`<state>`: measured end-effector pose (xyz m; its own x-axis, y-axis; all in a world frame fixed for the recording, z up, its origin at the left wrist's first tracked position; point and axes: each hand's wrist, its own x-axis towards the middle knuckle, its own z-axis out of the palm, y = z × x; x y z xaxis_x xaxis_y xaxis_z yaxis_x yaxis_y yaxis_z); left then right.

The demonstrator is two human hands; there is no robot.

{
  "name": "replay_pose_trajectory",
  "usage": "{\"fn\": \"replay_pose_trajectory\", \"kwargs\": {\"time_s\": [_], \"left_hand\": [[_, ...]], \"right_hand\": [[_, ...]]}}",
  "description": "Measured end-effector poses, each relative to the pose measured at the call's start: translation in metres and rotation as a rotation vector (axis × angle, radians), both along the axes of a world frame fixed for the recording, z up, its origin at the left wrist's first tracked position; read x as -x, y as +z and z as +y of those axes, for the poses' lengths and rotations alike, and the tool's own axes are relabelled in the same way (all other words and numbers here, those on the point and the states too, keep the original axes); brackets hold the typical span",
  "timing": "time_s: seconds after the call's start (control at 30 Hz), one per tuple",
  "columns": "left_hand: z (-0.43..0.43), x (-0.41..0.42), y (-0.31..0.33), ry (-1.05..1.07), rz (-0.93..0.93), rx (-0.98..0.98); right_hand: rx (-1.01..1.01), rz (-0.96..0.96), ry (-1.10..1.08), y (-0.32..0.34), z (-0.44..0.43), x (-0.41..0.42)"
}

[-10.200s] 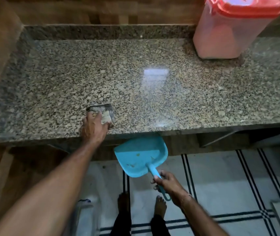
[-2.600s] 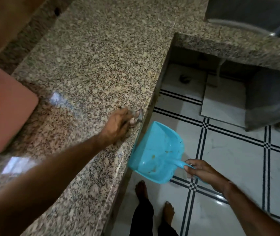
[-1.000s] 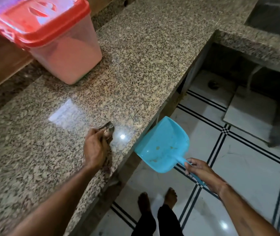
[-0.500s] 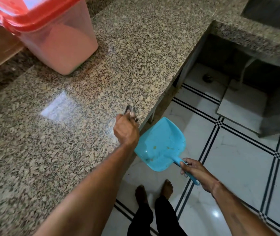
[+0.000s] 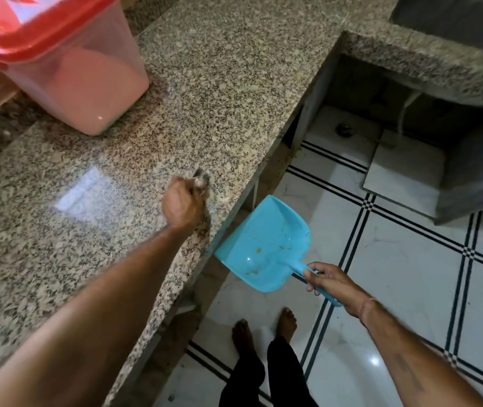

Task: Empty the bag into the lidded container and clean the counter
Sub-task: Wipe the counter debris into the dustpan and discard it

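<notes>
I see the left hand [image 5: 182, 204] fisted around a small grey cloth [image 5: 201, 178], pressed on the granite counter [image 5: 219, 83] near its front edge. The right hand [image 5: 332, 284] grips the handle of the blue dustpan [image 5: 263, 248], held just below that edge (a few crumbs inside). The lidded container [image 5: 70, 66] stands closed at the counter's back.

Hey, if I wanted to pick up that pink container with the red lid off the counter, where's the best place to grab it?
Probably by the two side walls, just under the red lid, one hand from each side. The pink container looks wide, smooth-walled and partly filled, so a one-handed or lid-only grip may slip. The overhanging lid rim gives the fingers a stop. No handle shows.
</notes>
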<state>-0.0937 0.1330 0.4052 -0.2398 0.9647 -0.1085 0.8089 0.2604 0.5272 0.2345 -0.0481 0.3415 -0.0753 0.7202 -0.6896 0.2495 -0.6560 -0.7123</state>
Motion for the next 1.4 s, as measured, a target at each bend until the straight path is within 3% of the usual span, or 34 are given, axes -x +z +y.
{"fn": "replay_pose_trajectory", "kwargs": {"time_s": [0.13, 0.3, 0.63, 0.9, 0.97, 1.1, 1.2, 1.27, 1.4], "left_hand": [[-0.007, -0.045, 0.001, -0.279, -0.004, -0.057], [-0.007, -0.043, -0.007, -0.36, 0.047, -0.124], [-0.009, -0.057, 0.005, -0.181, 0.011, -0.081], [-0.003, -0.065, 0.024, 0.093, -0.234, 0.151], [-0.008, -0.067, 0.019, 0.141, -0.284, 0.108], [-0.035, -0.082, 0.01, 0.071, -0.116, -0.102], [-0.056, -0.095, 0.009, -0.138, 0.118, -0.119], [-0.063, -0.099, 0.007, -0.231, 0.177, -0.12], [-0.059, -0.088, 0.027, 0.061, -0.155, -0.161]], "right_hand": [[0.003, 0.005, -0.017, 0.0, -0.005, -0.007], [0.001, 0.009, -0.009, 0.003, 0.002, -0.007], [-0.053, 0.013, 0.096, 0.003, 0.05, 0.012], [-0.069, 0.053, 0.181, 0.001, 0.065, -0.005], [-0.07, 0.055, 0.21, 0.003, 0.068, -0.009], [-0.066, 0.039, 0.22, 0.009, 0.074, -0.015], [-0.059, 0.032, 0.245, 0.013, 0.077, -0.016], [-0.055, 0.031, 0.247, 0.013, 0.079, -0.016], [-0.06, 0.038, 0.255, 0.013, 0.08, -0.02]]}}
